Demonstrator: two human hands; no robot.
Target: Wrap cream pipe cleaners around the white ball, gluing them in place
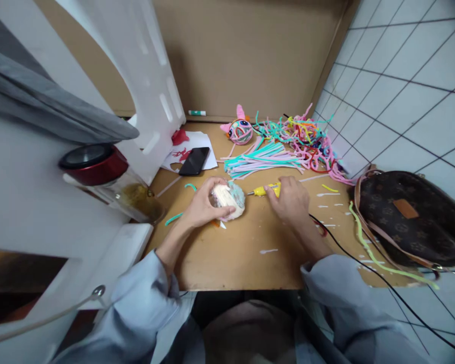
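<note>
My left hand [208, 205] is wrapped round a fuzzy ball [233, 199] with cream, teal and lilac patches, apparently covered in pipe cleaners. In my right hand [290, 197] is a yellow glue gun [267, 190], its metal nozzle pointing left and a small gap away from the ball's side. A black cord [335, 240] trails from it toward the lower right. Just below the ball lie a small white pointed scrap and a bit of orange, partly hidden. Short teal pipe cleaner pieces [174, 219] rest left of my left wrist.
Behind are bundled pipe cleaners [265, 161], a tangled pile [307, 131], a decorated ball with pink ears [240, 129] and a phone [194, 161] on paper. A glass bottle [136, 199] stands left, a brown bag [409, 217] right. Dried glue streaks mark the table [242, 268].
</note>
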